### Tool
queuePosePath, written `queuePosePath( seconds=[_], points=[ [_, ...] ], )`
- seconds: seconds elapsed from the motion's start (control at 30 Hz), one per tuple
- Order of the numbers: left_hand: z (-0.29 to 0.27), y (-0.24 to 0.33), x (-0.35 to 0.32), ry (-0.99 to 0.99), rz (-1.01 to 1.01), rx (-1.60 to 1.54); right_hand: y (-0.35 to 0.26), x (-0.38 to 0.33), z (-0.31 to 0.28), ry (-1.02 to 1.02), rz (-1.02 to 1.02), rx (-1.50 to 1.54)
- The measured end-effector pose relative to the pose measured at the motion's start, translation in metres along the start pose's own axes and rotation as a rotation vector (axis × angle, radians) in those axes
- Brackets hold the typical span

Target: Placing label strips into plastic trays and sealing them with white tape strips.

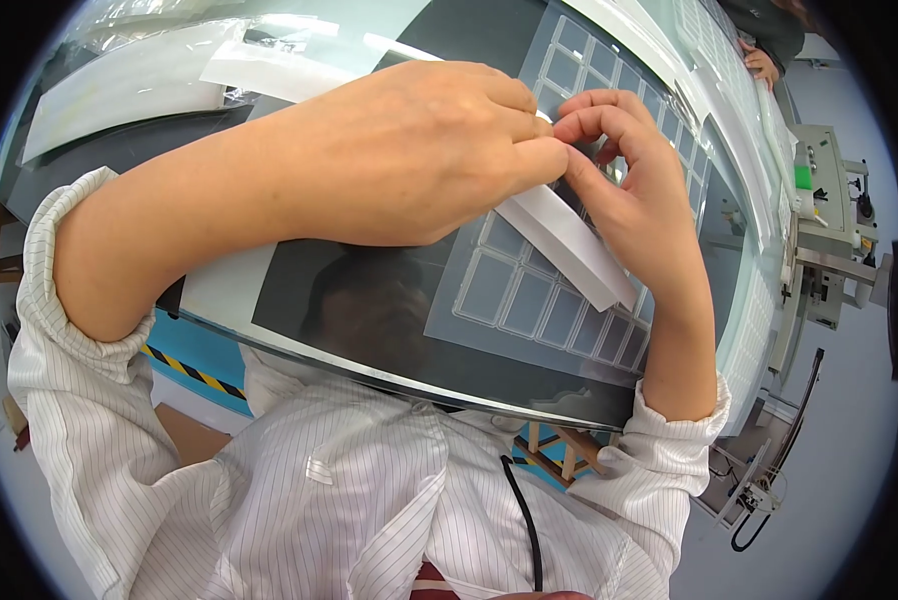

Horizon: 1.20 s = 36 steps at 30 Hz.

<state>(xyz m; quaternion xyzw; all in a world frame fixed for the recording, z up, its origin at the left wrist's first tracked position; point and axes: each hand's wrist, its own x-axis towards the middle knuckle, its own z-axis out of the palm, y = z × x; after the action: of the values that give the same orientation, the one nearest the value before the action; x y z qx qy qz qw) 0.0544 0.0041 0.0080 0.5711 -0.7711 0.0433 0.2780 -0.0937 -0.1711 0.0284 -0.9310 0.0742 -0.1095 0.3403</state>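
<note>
My left hand (419,150) and my right hand (624,175) meet fingertip to fingertip above a clear sheet of square film pieces (529,300) lying on a dark glossy table (369,300). Both hands pinch the upper end of a long white paper strip (569,240), which slants down to the right over the sheet. The strip's upper end is hidden by my fingers. My forearms come out of rolled white striped sleeves.
White sheets and clear plastic film (139,80) lie at the table's far left. More gridded sheets (749,130) run along the right edge. Another person's hand (762,65) rests at the far right. A grey machine (829,210) stands to the right.
</note>
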Motion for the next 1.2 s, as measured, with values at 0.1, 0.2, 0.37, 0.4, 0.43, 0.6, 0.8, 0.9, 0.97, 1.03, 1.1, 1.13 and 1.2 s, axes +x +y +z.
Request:
queuePosePath(
  seconds=[0.1,0.2,0.37,0.4,0.43,0.6,0.8,0.9,0.97,1.03,1.1,1.13,1.2],
  points=[
    [-0.004,0.010,-0.001,-0.003,0.008,-0.075,0.001,-0.001,-0.002,0.012,0.030,-0.011],
    [-0.003,0.021,-0.007,-0.040,-0.010,-0.127,0.005,-0.001,0.000,0.015,-0.025,-0.016],
    [0.011,0.021,-0.005,-0.007,-0.007,-0.089,0.012,0.002,-0.003,0.002,0.068,0.092],
    [0.012,0.021,-0.005,-0.008,-0.010,-0.091,0.012,0.002,-0.003,0.004,0.121,0.159],
    [0.013,0.021,-0.004,-0.005,-0.007,-0.097,0.016,0.001,-0.001,0.006,0.123,0.159],
    [0.013,0.019,-0.005,0.017,-0.017,-0.114,0.014,0.000,0.019,0.135,-0.014,-0.170],
    [0.003,0.009,0.002,0.119,-0.059,-0.050,0.004,-0.010,-0.012,0.079,0.128,0.201],
    [0.002,0.007,0.001,0.123,-0.170,-0.074,-0.012,-0.025,-0.016,-0.090,-0.061,0.147],
    [-0.004,0.011,0.004,0.009,-0.266,-0.152,-0.014,-0.028,-0.009,-0.012,-0.119,0.088],
    [-0.003,0.012,0.006,0.032,-0.254,-0.165,-0.012,-0.030,-0.006,0.076,-0.188,0.017],
    [-0.003,0.011,0.008,0.054,-0.245,-0.179,-0.011,-0.028,-0.007,0.103,-0.259,-0.044],
    [-0.003,0.011,0.009,0.057,-0.243,-0.209,-0.010,-0.027,-0.006,0.130,-0.329,-0.104],
    [-0.004,0.012,0.010,0.058,-0.245,-0.239,-0.007,-0.026,-0.004,0.157,-0.392,-0.130]
  ],
)
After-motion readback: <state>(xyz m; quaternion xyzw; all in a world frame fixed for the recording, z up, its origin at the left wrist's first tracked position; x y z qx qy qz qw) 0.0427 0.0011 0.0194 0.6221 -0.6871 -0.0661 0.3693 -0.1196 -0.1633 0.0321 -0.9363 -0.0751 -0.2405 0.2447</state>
